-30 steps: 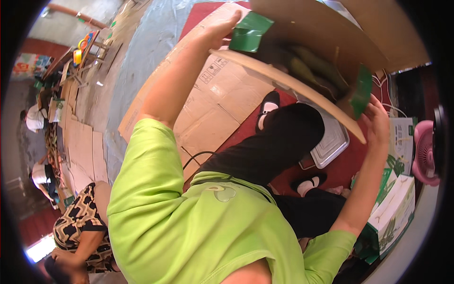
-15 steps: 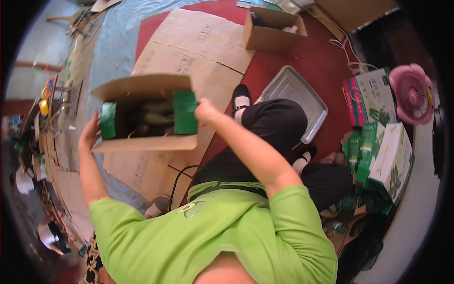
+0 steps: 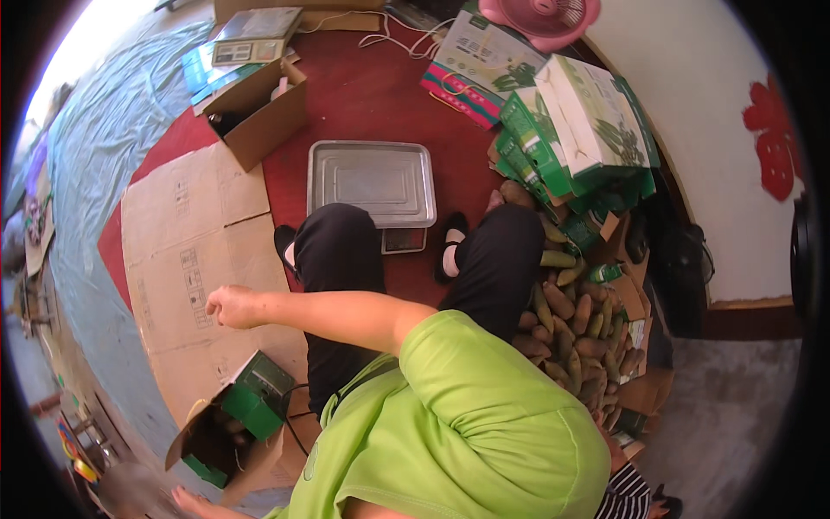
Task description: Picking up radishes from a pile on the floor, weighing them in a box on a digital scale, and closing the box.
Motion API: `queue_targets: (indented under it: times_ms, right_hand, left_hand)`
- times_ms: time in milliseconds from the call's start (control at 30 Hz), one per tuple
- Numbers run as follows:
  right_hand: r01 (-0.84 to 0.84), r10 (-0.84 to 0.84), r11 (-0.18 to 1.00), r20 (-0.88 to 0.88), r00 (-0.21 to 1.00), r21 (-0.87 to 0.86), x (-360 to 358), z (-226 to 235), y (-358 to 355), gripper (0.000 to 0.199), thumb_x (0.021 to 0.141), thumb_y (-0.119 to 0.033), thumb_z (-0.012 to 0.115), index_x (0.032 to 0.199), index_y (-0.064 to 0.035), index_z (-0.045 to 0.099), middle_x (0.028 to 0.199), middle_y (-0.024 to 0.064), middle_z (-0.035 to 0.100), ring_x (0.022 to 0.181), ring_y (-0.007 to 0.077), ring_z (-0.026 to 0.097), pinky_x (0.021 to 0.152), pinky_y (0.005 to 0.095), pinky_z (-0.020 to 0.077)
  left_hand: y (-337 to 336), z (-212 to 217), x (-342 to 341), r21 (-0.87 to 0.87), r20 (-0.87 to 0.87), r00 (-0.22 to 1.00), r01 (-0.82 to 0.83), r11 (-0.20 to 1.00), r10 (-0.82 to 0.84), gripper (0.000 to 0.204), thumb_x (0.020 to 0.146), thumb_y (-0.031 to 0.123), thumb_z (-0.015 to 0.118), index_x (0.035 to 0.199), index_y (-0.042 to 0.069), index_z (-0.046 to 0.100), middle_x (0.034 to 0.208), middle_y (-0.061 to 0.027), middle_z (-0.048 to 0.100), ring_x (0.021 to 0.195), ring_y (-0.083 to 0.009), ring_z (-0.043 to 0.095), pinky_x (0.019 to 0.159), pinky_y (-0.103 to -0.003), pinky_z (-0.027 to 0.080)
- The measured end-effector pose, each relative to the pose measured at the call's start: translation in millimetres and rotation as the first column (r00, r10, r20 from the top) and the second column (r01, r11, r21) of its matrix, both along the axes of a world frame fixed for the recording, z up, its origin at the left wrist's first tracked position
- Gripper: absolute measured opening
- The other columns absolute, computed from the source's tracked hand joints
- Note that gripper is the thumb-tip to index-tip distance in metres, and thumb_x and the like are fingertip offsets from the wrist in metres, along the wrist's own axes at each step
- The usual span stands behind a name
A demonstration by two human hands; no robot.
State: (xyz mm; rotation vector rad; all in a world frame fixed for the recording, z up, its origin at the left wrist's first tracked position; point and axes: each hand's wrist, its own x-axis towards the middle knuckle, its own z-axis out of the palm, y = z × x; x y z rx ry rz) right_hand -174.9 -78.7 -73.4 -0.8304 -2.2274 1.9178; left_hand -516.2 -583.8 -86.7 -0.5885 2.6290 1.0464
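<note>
My right hand (image 3: pixel 232 307) is over the flat cardboard sheet, off the box, its fingers curled and nothing showing in them. Low at the left, an open cardboard box (image 3: pixel 259 394) with green end flaps is tilted; its contents are dim and hard to make out. My left hand (image 3: pixel 188 502) is beside that box at the picture's lower edge, fingers stretched out and partly cut off. A silver metal tray (image 3: pixel 372 183) stands in front of my knees, on a low device with a small panel (image 3: pixel 404 240).
At my right lies a pile of brown and green long vegetables (image 3: pixel 571 333), with green and white cartons (image 3: pixel 596 112) above it. A brown box (image 3: pixel 268 117), a scale (image 3: pixel 251 52), a pink fan (image 3: pixel 545 19) and white cables stand farther off. A striped sleeve (image 3: pixel 627 493) shows lower right.
The view has turned to the right. The box, held between both hands before, is now low at my left, and my right hand has let go of it.
</note>
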Motion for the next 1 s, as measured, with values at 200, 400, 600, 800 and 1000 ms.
queue_targets:
  times_ms: [200, 400, 600, 800, 1000]
  right_hand:
    - [0.241, -0.347, 0.915, -0.325, 0.880, -0.323, 94.6, 102.2, 96.8, 0.032, 0.083, -0.006, 0.052, 0.114, 0.0007, 0.058, 0.090, 0.0082, 0.067, 0.074, 0.0115, 0.062, 0.061, 0.0239, 0.0480]
    - [0.679, -0.727, 0.684, -0.338, 0.598, -0.268, 255.5, 135.1, 162.0, 0.028, 0.086, -0.013, 0.057, 0.112, -0.0015, 0.059, 0.096, 0.0098, 0.067, 0.081, 0.0131, 0.062, 0.068, 0.0260, 0.0499]
    - [0.939, -0.943, 0.217, -0.307, 0.130, -0.268, 427.7, 122.4, 157.9, 0.028, 0.086, -0.012, 0.057, 0.113, -0.0036, 0.058, 0.098, 0.0088, 0.066, 0.083, 0.0146, 0.062, 0.070, 0.0275, 0.0503]
    - [0.838, -0.875, -0.314, -0.206, -0.438, -0.446, 568.4, 71.7, 127.1, 0.032, 0.086, -0.004, 0.055, 0.118, -0.0052, 0.053, 0.100, 0.0090, 0.065, 0.082, 0.0177, 0.063, 0.068, 0.0323, 0.0499]
    - [0.719, -0.789, -0.506, -0.080, -0.609, -0.477, 638.7, 44.5, 114.8, 0.031, 0.088, -0.003, 0.051, 0.118, -0.0076, 0.051, 0.102, 0.0100, 0.062, 0.087, 0.0218, 0.062, 0.073, 0.0373, 0.0501]
  left_hand:
    - [117.4, 26.5, -31.5, 0.131, -0.579, 0.772, 0.406, 0.905, -0.262, 0.038, 0.092, 0.024, 0.052, 0.125, 0.006, 0.055, 0.126, -0.0071, 0.056, 0.119, -0.0214, 0.047, 0.099, -0.039, 0.038]
    - [307.2, 69.5, 60.7, 0.100, -0.796, 0.425, 0.794, 0.599, -0.430, 0.034, 0.093, 0.014, 0.051, 0.125, 0.001, 0.053, 0.122, -0.0092, 0.058, 0.115, -0.0207, 0.049, 0.100, -0.036, 0.036]
    - [484.0, 111.0, 226.0, 0.440, -0.674, 0.503, 0.862, 0.253, -0.541, 0.027, 0.096, 0.012, 0.048, 0.118, 0.001, 0.058, 0.119, -0.0086, 0.058, 0.111, -0.0173, 0.051, 0.097, -0.031, 0.038]
    - [579.6, 126.4, 379.0, 0.315, -0.769, 0.180, 0.942, -0.119, -0.614, 0.021, 0.093, 0.004, 0.051, 0.110, -0.002, 0.062, 0.108, -0.0080, 0.063, 0.102, -0.0143, 0.056, 0.092, -0.028, 0.040]
    - [614.1, 117.4, 497.1, 0.237, -0.747, -0.189, 0.820, -0.521, -0.637, 0.023, 0.082, -0.007, 0.056, 0.102, -0.001, 0.064, 0.105, -0.0115, 0.060, 0.106, -0.0231, 0.055, 0.095, -0.031, 0.039]
